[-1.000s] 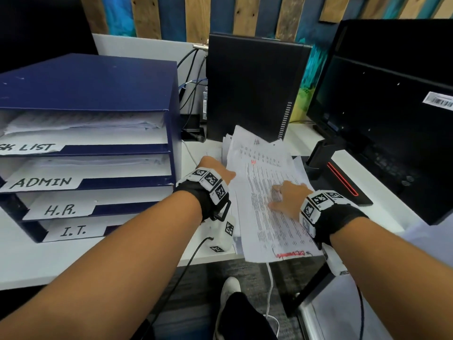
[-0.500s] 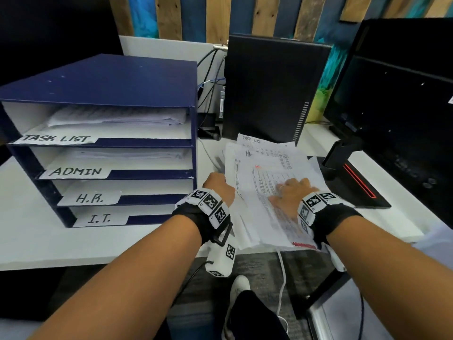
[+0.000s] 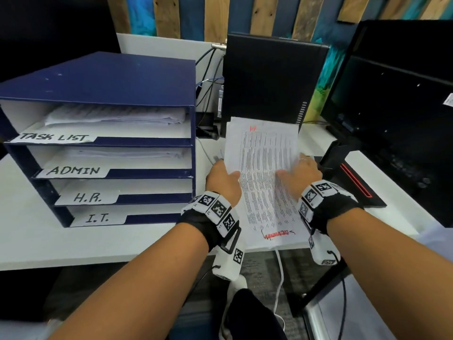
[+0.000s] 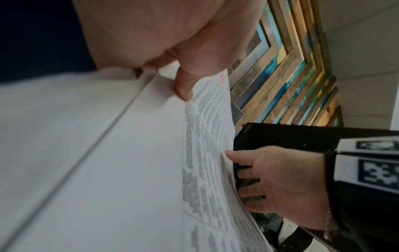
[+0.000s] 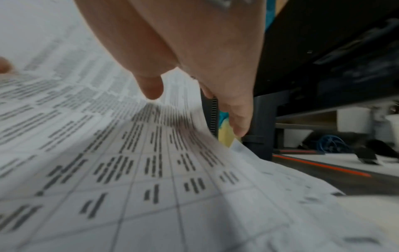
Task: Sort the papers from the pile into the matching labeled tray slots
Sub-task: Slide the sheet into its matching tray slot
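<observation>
A blue paper tray (image 3: 103,77) stands at the left of the desk, with slots labelled TASK LIST (image 3: 56,137), ADMIN (image 3: 73,171), H.R. (image 3: 87,197) and I.T. (image 3: 96,218). To its right lies the paper pile (image 3: 279,242). Its top sheet (image 3: 264,155), a printed table with a red mark at its head, is held by both hands. My left hand (image 3: 228,173) pinches the sheet's left edge, thumb (image 4: 183,88) on top. My right hand (image 3: 293,171) grips the right edge, thumb (image 5: 151,88) on the print and fingers (image 5: 237,122) past the edge. The sheet (image 5: 129,153) curves upward there.
A black computer tower (image 3: 272,77) stands right behind the pile, with cables (image 3: 208,77) beside it. A dark monitor (image 3: 397,106) and its stand (image 3: 343,160) crowd the right side. The two upper slots hold papers. Bare white desk (image 3: 73,241) lies before the tray.
Earlier my right hand lay flat on the pile with the left hand beside it. Now both hands hold the top sheet by its edges, and it sits straighter.
</observation>
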Motion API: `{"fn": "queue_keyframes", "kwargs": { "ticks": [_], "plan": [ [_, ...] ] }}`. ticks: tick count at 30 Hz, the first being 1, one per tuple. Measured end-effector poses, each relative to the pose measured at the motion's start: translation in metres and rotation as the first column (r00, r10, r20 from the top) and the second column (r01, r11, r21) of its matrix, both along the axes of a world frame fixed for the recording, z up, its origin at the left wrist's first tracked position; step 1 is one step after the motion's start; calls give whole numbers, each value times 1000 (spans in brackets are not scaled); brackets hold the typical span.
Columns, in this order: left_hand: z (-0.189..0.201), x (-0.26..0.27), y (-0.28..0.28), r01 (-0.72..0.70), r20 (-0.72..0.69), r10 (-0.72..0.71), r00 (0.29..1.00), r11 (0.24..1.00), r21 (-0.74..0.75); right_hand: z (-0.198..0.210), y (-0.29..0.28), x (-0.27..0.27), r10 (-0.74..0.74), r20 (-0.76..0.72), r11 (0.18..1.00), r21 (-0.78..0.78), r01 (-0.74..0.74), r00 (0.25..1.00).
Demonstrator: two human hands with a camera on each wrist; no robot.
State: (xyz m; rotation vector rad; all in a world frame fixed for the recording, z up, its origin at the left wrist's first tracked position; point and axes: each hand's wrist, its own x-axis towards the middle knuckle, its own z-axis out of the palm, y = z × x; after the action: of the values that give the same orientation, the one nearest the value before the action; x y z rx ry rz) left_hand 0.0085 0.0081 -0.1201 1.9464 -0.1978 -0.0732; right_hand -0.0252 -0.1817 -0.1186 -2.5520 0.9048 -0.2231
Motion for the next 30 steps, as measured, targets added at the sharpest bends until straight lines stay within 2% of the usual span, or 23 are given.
{"fn": "queue_keyframes", "kwargs": {
  "ticks": [2,4,7,10,13,19,25,30],
  "plan": [
    [5,-6,5,18,32,-14,999,993,-115,14,-6,-16,-87,197,977,210,44,977],
    [11,-13,12,34,78,-16,997,972,-233,31,-9,-32,-129,353,948,318,11,927],
    [19,-26,24,27,136,17,991,950,-312,53,0,-58,-62,494,953,288,-96,867],
    [25,-42,38,1,210,64,976,955,-298,65,16,-82,-44,581,932,316,-175,813],
    [25,-55,54,-84,238,155,959,955,-286,64,32,-105,-56,613,856,436,-278,788],
    [11,-82,103,-157,121,217,969,913,-377,39,89,-140,-14,620,738,535,-411,784],
    [-7,-84,166,-293,19,311,950,913,-284,6,153,-133,17,561,612,649,-452,828],
    [-25,-84,221,-479,-11,479,877,877,-42,-16,204,-124,72,447,524,743,-415,891]
  ]
}}
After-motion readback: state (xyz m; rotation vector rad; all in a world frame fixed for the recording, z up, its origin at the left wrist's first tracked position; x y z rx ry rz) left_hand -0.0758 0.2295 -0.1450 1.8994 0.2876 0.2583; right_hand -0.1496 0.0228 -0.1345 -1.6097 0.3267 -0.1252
